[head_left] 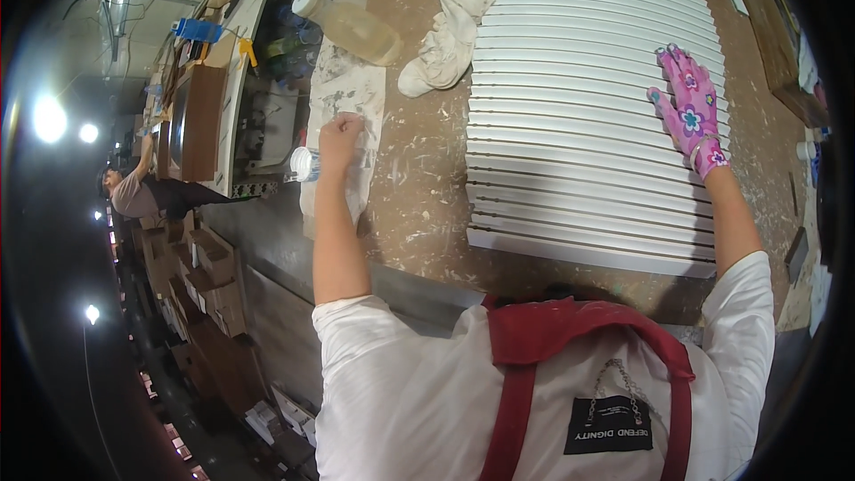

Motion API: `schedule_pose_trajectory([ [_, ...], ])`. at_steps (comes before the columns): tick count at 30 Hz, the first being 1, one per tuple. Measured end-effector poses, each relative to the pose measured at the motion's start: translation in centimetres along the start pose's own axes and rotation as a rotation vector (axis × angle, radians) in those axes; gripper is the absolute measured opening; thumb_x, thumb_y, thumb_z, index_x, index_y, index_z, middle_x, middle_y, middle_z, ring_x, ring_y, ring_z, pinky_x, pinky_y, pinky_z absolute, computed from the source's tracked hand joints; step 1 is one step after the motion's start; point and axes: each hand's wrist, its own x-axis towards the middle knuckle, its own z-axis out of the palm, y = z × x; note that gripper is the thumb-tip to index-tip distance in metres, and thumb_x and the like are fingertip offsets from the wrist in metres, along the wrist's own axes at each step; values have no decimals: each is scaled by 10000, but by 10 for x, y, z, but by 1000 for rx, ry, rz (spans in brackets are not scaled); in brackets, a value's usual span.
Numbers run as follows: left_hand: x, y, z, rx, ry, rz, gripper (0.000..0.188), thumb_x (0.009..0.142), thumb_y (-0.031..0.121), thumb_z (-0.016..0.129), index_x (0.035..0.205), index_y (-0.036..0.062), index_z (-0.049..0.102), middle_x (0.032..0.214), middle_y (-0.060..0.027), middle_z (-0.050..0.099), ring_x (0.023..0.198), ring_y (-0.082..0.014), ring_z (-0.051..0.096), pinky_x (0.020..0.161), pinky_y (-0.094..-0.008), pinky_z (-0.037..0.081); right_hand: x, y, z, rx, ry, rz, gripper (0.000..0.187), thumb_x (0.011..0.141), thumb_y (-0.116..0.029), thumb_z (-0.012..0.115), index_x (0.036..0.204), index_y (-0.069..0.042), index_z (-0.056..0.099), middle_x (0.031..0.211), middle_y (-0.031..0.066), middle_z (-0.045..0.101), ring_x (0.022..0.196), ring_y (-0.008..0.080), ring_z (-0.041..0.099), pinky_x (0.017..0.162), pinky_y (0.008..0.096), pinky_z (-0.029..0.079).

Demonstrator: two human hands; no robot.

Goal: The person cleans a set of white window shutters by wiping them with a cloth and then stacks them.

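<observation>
A white louvered shutter panel (570, 116), its slats running crosswise, lies on the brown, paint-specked worktable (410, 214). On its right side rests my right hand (693, 107) in a pink flowered glove, fingers stretched out over the slats. My left hand (340, 141) is bare and closed above a stained white cloth or paper strip (370, 98) at the table's left edge. Whatever its curled fingers may hold is hidden. Close beside its wrist is a small clear container with a white lid (305, 164).
A large bottle of yellowish liquid (361, 31) and a crumpled white rag (441, 44) are left of the panel. Wooden pieces (775, 44) line the right edge. At far left, a person (142, 194) stands at another bench, with cardboard boxes (214, 276) nearby.
</observation>
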Motion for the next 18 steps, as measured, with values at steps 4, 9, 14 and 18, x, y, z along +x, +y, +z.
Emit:
schedule_pose_trajectory([
  [4,-14,50,3,-289,-41,-54,173,849,185,640,975,70,670,805,20,636,734,-81,551,662,-242,428,-4,7,-1,39,34,-21,572,900,-398,556,1377,-101,444,1441,131,416,1338,316,368,1135,476,229],
  [9,-27,99,28,-434,-146,33,45,876,117,624,900,84,604,791,27,611,713,-56,523,661,-209,393,-1,2,5,23,33,-53,623,909,-496,493,1393,-109,434,1459,120,399,1378,299,319,1144,467,206],
  [14,-31,134,36,-481,-114,95,88,888,93,620,944,57,562,777,26,578,700,-63,514,665,-210,391,-5,7,-1,31,-13,5,619,917,-506,472,1415,-144,412,1482,110,373,1394,296,295,1165,449,170],
  [18,-31,125,6,-429,50,97,96,888,109,607,962,58,574,832,7,600,745,-70,541,669,-221,404,-7,11,-1,39,-19,13,616,917,-504,475,1412,-141,418,1481,106,377,1398,291,293,1166,446,167],
])
